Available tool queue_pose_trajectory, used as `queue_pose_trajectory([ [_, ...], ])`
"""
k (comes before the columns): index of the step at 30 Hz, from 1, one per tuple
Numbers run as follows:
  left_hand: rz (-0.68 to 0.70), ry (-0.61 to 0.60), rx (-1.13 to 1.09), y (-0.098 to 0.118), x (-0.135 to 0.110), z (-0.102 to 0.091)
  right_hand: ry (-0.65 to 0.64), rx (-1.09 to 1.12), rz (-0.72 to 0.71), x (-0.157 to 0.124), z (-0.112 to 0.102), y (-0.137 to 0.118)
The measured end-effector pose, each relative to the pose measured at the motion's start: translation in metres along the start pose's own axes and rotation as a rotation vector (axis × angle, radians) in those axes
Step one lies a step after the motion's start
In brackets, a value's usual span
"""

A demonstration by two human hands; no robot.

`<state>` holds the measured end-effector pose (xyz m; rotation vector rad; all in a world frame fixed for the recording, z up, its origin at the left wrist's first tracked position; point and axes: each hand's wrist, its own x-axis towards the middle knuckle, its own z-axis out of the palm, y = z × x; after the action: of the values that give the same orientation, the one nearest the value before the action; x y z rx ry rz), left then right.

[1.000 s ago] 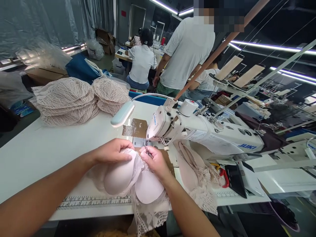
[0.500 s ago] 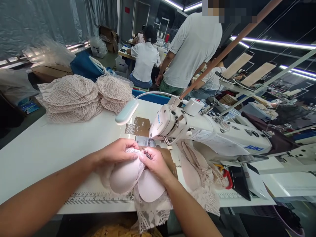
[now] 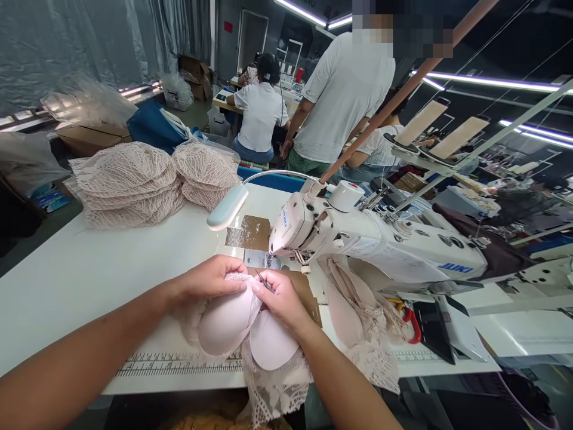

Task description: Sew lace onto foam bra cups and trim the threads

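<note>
My left hand (image 3: pixel 210 278) is closed over the top edge of a pale pink padded bra (image 3: pixel 244 331) with lace trim, near the table's front edge. Beside it my right hand (image 3: pixel 280 297) pinches a small dark metal tool (image 3: pixel 264 280) against the bra's centre seam. The two hands almost touch. Just beyond them lies the needle plate (image 3: pixel 259 260) under the head of a white sewing machine (image 3: pixel 371 242). Lace from the bra hangs over the table edge.
A stack of lace bra cups (image 3: pixel 147 179) sits at the back left of the white table (image 3: pixel 89 269). More lace pieces (image 3: pixel 358 316) lie under the machine arm. A gooseneck lamp (image 3: pixel 226 209) hangs over the plate. Two people (image 3: pixel 340 101) are behind.
Both hands and the bra stay almost in place; the right hand's pinch with the tool shifted slightly left toward the centre seam. The view swayed a little.
</note>
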<state>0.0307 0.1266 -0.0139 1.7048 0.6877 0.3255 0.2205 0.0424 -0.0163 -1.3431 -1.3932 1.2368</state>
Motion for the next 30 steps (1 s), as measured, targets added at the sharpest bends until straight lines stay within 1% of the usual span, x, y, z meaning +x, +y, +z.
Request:
queue_pose_trajectory([
  [5, -0.012, -0.017, -0.006, -0.002, 0.0, 0.0, 0.003, -0.038, -0.011, -0.001, 0.0, 0.0],
  [11, -0.009, -0.033, -0.021, -0.006, 0.001, 0.001, 0.014, -0.065, -0.072, 0.0, -0.001, 0.005],
  [22, 0.003, -0.022, -0.044, -0.007, -0.002, 0.005, 0.011, -0.08, -0.036, -0.001, 0.0, 0.009],
  [30, -0.004, -0.04, -0.053, -0.012, -0.001, 0.005, 0.006, -0.087, -0.053, -0.002, 0.0, 0.008],
])
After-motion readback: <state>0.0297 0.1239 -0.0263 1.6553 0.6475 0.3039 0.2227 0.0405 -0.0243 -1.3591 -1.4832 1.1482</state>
